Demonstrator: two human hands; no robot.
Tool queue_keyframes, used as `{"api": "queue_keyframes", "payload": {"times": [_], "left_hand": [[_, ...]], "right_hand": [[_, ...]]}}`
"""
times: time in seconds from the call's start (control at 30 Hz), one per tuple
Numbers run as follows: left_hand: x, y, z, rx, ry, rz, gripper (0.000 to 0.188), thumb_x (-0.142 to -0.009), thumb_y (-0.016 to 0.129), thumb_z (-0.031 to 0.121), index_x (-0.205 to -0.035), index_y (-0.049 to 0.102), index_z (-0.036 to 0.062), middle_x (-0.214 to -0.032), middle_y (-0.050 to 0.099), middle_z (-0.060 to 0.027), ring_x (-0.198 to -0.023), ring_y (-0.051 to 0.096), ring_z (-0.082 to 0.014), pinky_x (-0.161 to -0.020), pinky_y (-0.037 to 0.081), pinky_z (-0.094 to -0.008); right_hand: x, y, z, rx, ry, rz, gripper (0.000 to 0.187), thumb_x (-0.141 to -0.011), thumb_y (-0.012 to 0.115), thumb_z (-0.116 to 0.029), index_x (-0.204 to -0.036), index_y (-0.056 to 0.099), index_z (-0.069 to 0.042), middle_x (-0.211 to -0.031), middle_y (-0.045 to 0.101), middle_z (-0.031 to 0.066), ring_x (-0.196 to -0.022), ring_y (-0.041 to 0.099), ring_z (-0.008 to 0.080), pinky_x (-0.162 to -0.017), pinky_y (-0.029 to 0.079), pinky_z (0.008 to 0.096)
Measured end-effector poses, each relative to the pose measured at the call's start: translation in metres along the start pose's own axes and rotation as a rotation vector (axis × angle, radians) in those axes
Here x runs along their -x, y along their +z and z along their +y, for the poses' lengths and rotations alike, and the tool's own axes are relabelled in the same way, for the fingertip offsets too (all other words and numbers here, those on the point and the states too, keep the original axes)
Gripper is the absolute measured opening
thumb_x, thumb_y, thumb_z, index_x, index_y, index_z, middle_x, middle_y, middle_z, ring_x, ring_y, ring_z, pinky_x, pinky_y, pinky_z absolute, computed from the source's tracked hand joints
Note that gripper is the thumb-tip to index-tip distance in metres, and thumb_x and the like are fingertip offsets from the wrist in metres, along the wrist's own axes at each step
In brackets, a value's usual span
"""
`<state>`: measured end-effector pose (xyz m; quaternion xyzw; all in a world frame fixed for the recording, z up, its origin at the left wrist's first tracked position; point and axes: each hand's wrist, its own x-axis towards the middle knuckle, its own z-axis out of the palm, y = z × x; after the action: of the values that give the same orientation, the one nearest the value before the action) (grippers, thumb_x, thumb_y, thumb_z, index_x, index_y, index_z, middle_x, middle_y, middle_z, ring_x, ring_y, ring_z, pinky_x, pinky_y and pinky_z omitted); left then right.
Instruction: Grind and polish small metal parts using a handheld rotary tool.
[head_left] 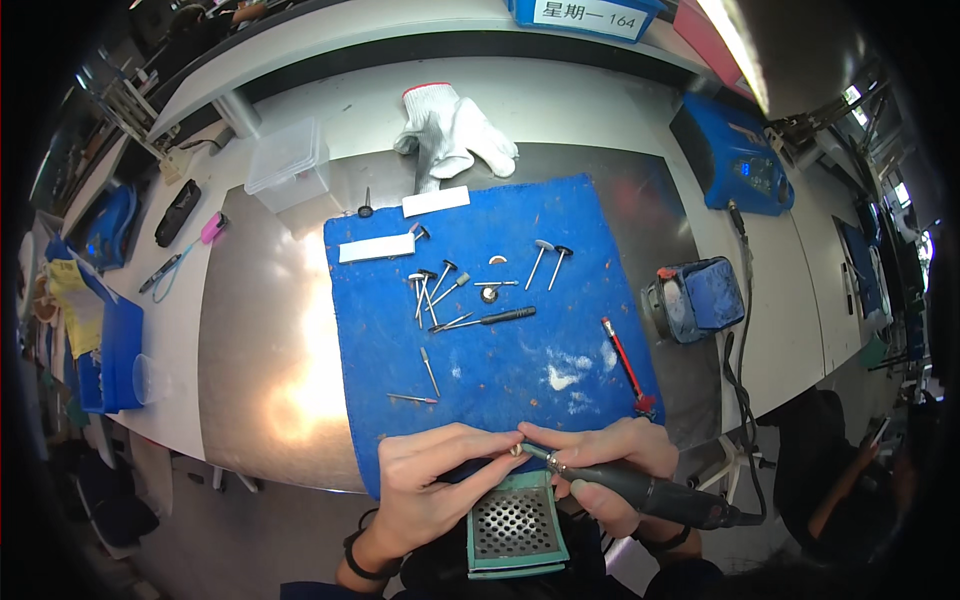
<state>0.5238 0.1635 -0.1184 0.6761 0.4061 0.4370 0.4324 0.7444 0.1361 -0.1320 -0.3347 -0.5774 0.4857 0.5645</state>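
Note:
My right hand (622,455) is wrapped around a black rotary handpiece (655,496), its tip pointing left. Between the fingertips of my left hand (428,478) is a small gold-coloured piece (516,450), too small to name exactly. The handpiece tip meets or nearly meets this piece; I cannot tell if they touch. Fingertips of both hands come together there. Just below the hands lies a perforated metal plate in a green frame (551,478). Beyond them, on a blue cloth (500,390), rest two loose burrs (430,372) and a dark-handled screwdriver (508,315).
Several mounted discs and bits (428,290) lie mid-cloth, a red pencil-like tool (622,352) at its right. White gloves (460,135) and a clear plastic box (288,165) stand farther back. A blue control unit (735,165), a blue block-shaped device (705,295) and a cable (742,390) are right.

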Motion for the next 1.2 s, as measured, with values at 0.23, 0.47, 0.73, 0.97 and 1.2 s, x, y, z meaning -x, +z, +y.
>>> {"api": "queue_keyframes", "payload": {"times": [0.23, 0.47, 0.73, 0.97, 1.2], "left_hand": [[-0.003, -0.001, 0.001, -0.036, -0.006, -0.026, 0.019, -0.083, 0.084, 0.001, -0.102, 0.08, -0.0025, -0.09, 0.079, -0.0142, -0.075, 0.078, -0.0199, -0.063, 0.059, -0.026], [-0.002, -0.001, 0.0, -0.049, 0.015, -0.034, 0.019, -0.084, 0.084, 0.001, -0.102, 0.08, -0.0024, -0.089, 0.079, -0.0142, -0.074, 0.077, -0.0199, -0.062, 0.058, -0.0261], [-0.001, 0.0, -0.001, -0.033, 0.028, -0.027, 0.019, -0.083, 0.084, 0.001, -0.102, 0.08, -0.0022, -0.088, 0.079, -0.0142, -0.073, 0.077, -0.0199, -0.061, 0.058, -0.026], [-0.002, -0.001, 0.002, -0.059, 0.005, -0.032, 0.02, -0.079, 0.084, -0.003, -0.099, 0.08, -0.0046, -0.086, 0.079, -0.0163, -0.073, 0.077, -0.0199, -0.064, 0.059, -0.0254], [-0.003, 0.001, 0.003, -0.062, 0.02, -0.022, 0.021, -0.079, 0.084, -0.004, -0.099, 0.08, -0.0046, -0.084, 0.078, -0.0155, -0.071, 0.077, -0.0199, -0.063, 0.058, -0.0251]], "right_hand": [[0.001, -0.001, 0.01, 0.007, -0.061, 0.001, 0.027, -0.083, 0.073, -0.007, -0.105, 0.073, 0.007, -0.101, 0.075, 0.0348, -0.069, 0.079, 0.0247, -0.062, 0.06, 0.0267], [0.0, 0.001, 0.011, 0.087, -0.106, 0.001, 0.029, -0.08, 0.074, -0.012, -0.101, 0.074, 0.007, -0.101, 0.074, 0.0355, -0.064, 0.078, 0.0239, -0.054, 0.057, 0.0245], [0.0, 0.005, 0.004, -0.09, 0.007, 0.052, 0.025, -0.082, 0.074, -0.008, -0.101, 0.074, 0.008, -0.092, 0.078, 0.0276, -0.069, 0.079, 0.0261, -0.064, 0.063, 0.0294], [-0.003, -0.001, 0.004, 0.062, -0.077, -0.057, 0.025, -0.086, 0.071, -0.006, -0.105, 0.072, 0.01, -0.081, 0.077, 0.0186, -0.064, 0.077, 0.0246, -0.087, 0.065, 0.0431], [-0.004, 0.002, 0.003, -0.007, -0.054, -0.029, 0.023, -0.087, 0.069, -0.003, -0.106, 0.072, 0.01, -0.077, 0.076, 0.0173, -0.063, 0.077, 0.0231, -0.091, 0.065, 0.043]]}}
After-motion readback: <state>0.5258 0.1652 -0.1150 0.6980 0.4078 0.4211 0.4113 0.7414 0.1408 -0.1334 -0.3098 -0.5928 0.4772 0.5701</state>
